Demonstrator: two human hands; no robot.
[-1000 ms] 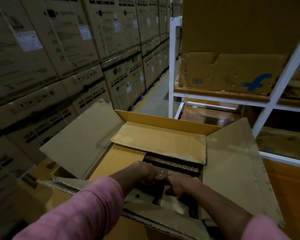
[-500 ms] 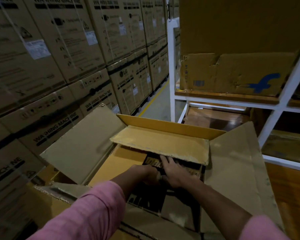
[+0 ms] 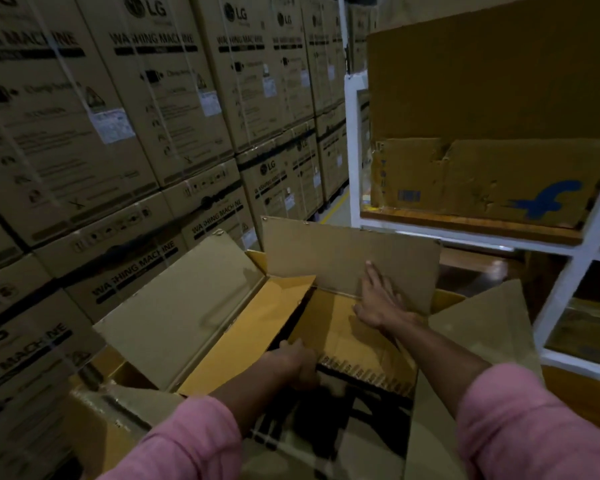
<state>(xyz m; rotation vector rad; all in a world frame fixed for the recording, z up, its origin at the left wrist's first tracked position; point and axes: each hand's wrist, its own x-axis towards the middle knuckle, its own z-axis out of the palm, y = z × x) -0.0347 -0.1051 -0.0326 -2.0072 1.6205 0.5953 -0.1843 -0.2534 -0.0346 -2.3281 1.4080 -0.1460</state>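
An open cardboard box (image 3: 222,344) stands right in front of me, its left flap (image 3: 187,306) and right flap (image 3: 482,341) folded outward. The far flap (image 3: 326,254) stands upright, and my right hand (image 3: 378,299) presses flat against it with straight fingers. Inside lies a yellow cardboard sheet (image 3: 343,337) with its corrugated edge toward me. My left hand (image 3: 297,365) curls its fingers round the near left corner of that sheet. Under the sheet a dark printed pack (image 3: 326,431) shows, mostly hidden by my arms.
Stacked washing machine cartons (image 3: 136,98) form a wall on the left. A white rack (image 3: 352,150) on the right carries a worn carton with a blue logo (image 3: 482,178). Between them a narrow aisle floor with a yellow line (image 3: 336,206) runs away from me.
The far flap, lying down over the box before, now stands upright under my right hand. My left hand moved from the dark pack to the cardboard sheet's corner. The camera tilted up.
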